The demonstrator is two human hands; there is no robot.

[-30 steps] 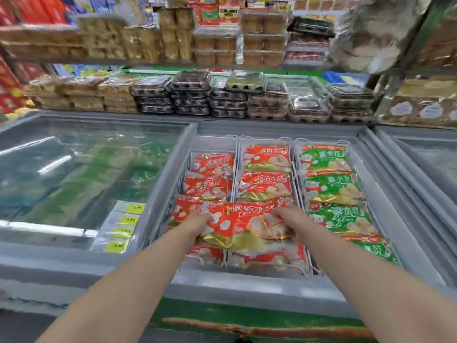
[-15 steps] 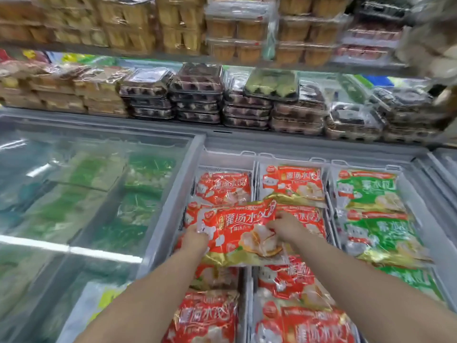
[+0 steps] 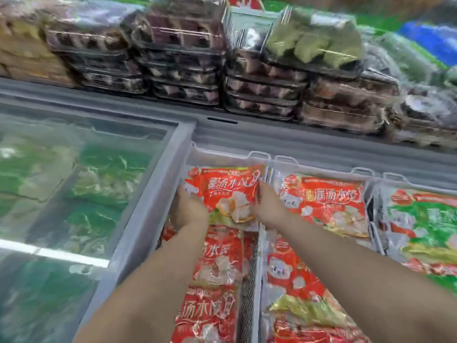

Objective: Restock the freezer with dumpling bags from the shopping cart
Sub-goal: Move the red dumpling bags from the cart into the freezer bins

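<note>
A red dumpling bag (image 3: 223, 188) lies at the far end of the left wire basket (image 3: 222, 155) in the open freezer. My left hand (image 3: 189, 209) grips its left edge and my right hand (image 3: 268, 206) grips its right edge, both low on the bag. More red dumpling bags (image 3: 212, 288) fill the same basket nearer to me. The middle basket holds other red bags (image 3: 326, 201), and green dumpling bags (image 3: 425, 226) fill the right basket. The shopping cart is out of view.
A closed glass freezer lid (image 3: 81, 194) covers green packs on the left. Beyond the grey freezer rim (image 3: 272, 134), stacked clear trays of pastries (image 3: 183, 68) line a shelf.
Both hands carried the red bag forward and down, from above the middle of the freezer to the far end of the left basket. The camera leaned in closer.
</note>
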